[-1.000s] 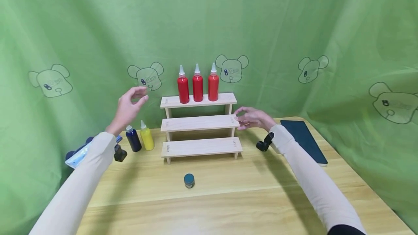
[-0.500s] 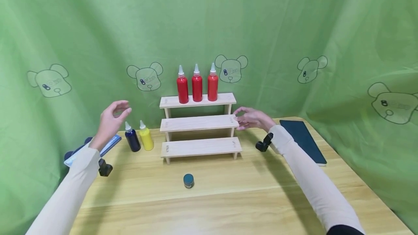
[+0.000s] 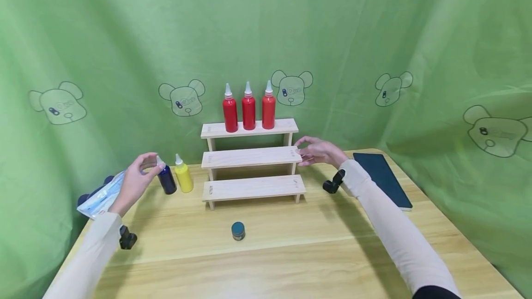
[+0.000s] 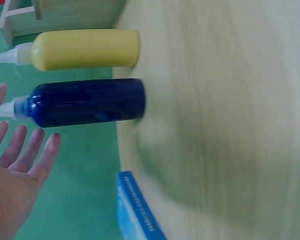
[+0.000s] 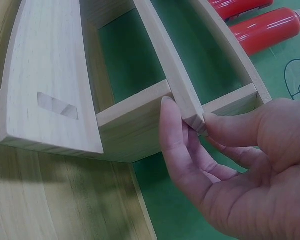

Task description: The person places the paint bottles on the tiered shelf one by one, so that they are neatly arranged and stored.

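Note:
At the nozzle of a blue squeeze bottle, my left hand has its thumb on one side and its fingers on the other. The left wrist view shows a gap between those fingers and the white nozzle. A yellow squeeze bottle stands right beside the blue one. My right hand holds the right end of the middle step of a three-step wooden shelf. Its thumb presses the board's edge, with fingers curled beneath. Three red squeeze bottles stand upright on the top step.
A small dark-lidded jar sits on the wooden table in front of the shelf. A dark flat book lies at the right. At the left is a blue-and-white packet. Green curtain hangs behind and around.
My left hand has come down and left from beside the top step to the blue bottle's nozzle. The right hand stays on the shelf's middle step.

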{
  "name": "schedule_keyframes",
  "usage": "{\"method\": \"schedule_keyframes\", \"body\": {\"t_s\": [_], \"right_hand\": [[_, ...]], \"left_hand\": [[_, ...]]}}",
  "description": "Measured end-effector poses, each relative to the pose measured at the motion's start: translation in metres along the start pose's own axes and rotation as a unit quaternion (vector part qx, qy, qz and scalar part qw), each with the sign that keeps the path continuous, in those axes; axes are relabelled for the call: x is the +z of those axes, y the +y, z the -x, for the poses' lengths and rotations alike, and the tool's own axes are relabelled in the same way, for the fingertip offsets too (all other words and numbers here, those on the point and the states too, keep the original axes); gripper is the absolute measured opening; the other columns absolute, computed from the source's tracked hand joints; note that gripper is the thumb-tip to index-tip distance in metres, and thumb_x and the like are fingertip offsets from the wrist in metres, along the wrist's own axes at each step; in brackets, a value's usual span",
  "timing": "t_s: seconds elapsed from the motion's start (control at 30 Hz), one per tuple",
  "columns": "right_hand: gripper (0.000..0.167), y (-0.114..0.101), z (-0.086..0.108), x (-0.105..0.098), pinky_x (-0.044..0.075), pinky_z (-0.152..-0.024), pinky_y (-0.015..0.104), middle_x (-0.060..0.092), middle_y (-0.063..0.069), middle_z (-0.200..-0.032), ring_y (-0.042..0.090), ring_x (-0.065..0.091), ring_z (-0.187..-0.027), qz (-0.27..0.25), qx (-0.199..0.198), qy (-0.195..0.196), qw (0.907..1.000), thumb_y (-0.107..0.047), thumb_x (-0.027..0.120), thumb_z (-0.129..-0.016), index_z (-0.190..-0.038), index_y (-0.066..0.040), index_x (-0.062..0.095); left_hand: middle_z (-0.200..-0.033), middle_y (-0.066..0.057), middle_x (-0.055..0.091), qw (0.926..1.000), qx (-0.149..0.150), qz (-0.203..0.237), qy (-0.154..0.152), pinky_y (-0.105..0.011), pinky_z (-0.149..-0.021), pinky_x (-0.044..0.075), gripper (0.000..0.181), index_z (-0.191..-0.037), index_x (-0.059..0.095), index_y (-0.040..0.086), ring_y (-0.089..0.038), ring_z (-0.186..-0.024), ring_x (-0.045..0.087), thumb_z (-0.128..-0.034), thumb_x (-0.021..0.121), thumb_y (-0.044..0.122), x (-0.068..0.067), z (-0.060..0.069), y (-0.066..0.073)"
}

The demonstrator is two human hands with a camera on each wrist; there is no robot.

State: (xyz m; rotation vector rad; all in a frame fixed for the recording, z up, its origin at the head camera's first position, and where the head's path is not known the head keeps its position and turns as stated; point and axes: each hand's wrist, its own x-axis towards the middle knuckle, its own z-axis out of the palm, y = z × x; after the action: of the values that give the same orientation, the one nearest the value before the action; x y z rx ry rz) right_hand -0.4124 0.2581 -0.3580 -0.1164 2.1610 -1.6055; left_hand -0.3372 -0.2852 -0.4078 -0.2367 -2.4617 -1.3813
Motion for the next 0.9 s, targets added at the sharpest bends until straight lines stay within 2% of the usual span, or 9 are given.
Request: {"method": "schedule_keyframes", "body": {"t_s": [0.13,0.2,0.3,0.43,0.5,0.57,0.67,0.8,0.9], "right_hand": [[0.045,-0.001,0.001,0.0,0.064,-0.089,0.035,0.064,0.01,-0.104,0.019,0.067,-0.086,-0.002,-0.001,-0.002,1.0,0.002,0.051,-0.106,-0.147,0.003,0.033],[0.044,-0.001,0.001,0.001,0.064,-0.089,0.035,0.064,0.01,-0.103,0.019,0.067,-0.085,-0.003,0.001,0.002,1.0,0.002,0.051,-0.106,-0.147,0.002,0.034],[0.044,-0.001,-0.001,0.001,0.064,-0.091,0.037,0.064,0.01,-0.103,0.02,0.068,-0.086,-0.004,0.002,0.005,1.0,0.001,0.053,-0.106,-0.146,0.002,0.035],[0.044,0.0,-0.003,0.004,0.063,-0.093,0.039,0.065,0.011,-0.104,0.02,0.068,-0.087,0.0,-0.002,0.009,1.0,0.0,0.055,-0.105,-0.145,0.002,0.037],[0.045,0.001,-0.002,0.005,0.064,-0.092,0.038,0.065,0.011,-0.104,0.02,0.068,-0.086,0.002,-0.002,0.012,0.9999,0.0,0.056,-0.105,-0.145,0.002,0.037],[0.045,0.001,-0.001,0.005,0.064,-0.089,0.036,0.064,0.01,-0.103,0.02,0.068,-0.086,0.004,0.001,0.015,0.9999,0.0,0.055,-0.105,-0.146,0.002,0.036],[0.046,0.002,0.0,0.003,0.065,-0.086,0.033,0.065,0.01,-0.103,0.02,0.068,-0.087,0.001,0.002,0.012,0.9999,0.0,0.056,-0.105,-0.146,0.003,0.036],[0.045,0.001,0.002,0.0,0.064,-0.092,0.036,0.064,0.011,-0.105,0.019,0.068,-0.086,-0.001,-0.003,0.006,1.0,-0.001,0.055,-0.105,-0.146,0.002,0.035],[0.046,0.002,0.001,0.004,0.062,-0.096,0.039,0.062,0.012,-0.108,0.018,0.067,-0.086,-0.005,-0.004,0.006,1.0,0.0,0.053,-0.106,-0.147,0.002,0.034]], "left_hand": [[-0.145,-0.031,0.053,0.9998,-0.017,0.006,-0.011,-0.044,-0.111,0.049,0.062,-0.148,0.044,-0.007,-0.046,-0.134,0.053,-0.1021,0.071,0.024,0.008,0.0,-0.008],[-0.146,-0.033,0.051,0.9993,-0.029,0.016,-0.02,-0.057,-0.115,0.044,0.061,-0.146,0.043,-0.01,-0.049,-0.136,0.051,-0.1017,0.071,0.022,0.012,-0.001,-0.012],[-0.147,-0.035,0.05,0.9981,-0.045,0.035,-0.025,-0.06,-0.118,0.041,0.06,-0.144,0.041,-0.011,-0.05,-0.138,0.05,-0.1021,0.07,0.02,0.014,-0.002,-0.017],[-0.15,-0.032,0.049,0.997,-0.056,0.049,-0.019,-0.052,-0.12,0.042,0.06,-0.147,0.041,-0.009,-0.046,-0.14,0.049,-0.103,0.069,0.02,0.014,0.001,-0.021],[-0.15,-0.031,0.049,0.9969,-0.057,0.05,-0.019,-0.037,-0.116,0.048,0.062,-0.148,0.041,-0.008,-0.046,-0.139,0.05,-0.1027,0.07,0.021,0.014,0.003,-0.023],[-0.15,-0.032,0.049,0.997,-0.055,0.05,-0.02,-0.02,-0.106,0.05,0.063,-0.149,0.041,-0.008,-0.046,-0.139,0.051,-0.1023,0.07,0.022,0.016,0.004,-0.025],[-0.15,-0.032,0.051,0.9975,-0.051,0.048,-0.014,-0.003,-0.091,0.046,0.062,-0.149,0.043,-0.007,-0.047,-0.137,0.052,-0.1019,0.071,0.023,0.018,0.006,-0.026],[-0.148,-0.031,0.052,0.9984,-0.042,0.037,-0.004,-0.001,-0.088,0.044,0.06,-0.148,0.045,-0.007,-0.047,-0.135,0.054,-0.1019,0.071,0.022,0.02,0.005,-0.024],[-0.148,-0.03,0.052,0.9988,-0.04,0.029,-0.006,-0.006,-0.093,0.047,0.061,-0.148,0.045,-0.006,-0.047,-0.135,0.055,-0.1019,0.071,0.023,0.018,0.006,-0.026]]}}
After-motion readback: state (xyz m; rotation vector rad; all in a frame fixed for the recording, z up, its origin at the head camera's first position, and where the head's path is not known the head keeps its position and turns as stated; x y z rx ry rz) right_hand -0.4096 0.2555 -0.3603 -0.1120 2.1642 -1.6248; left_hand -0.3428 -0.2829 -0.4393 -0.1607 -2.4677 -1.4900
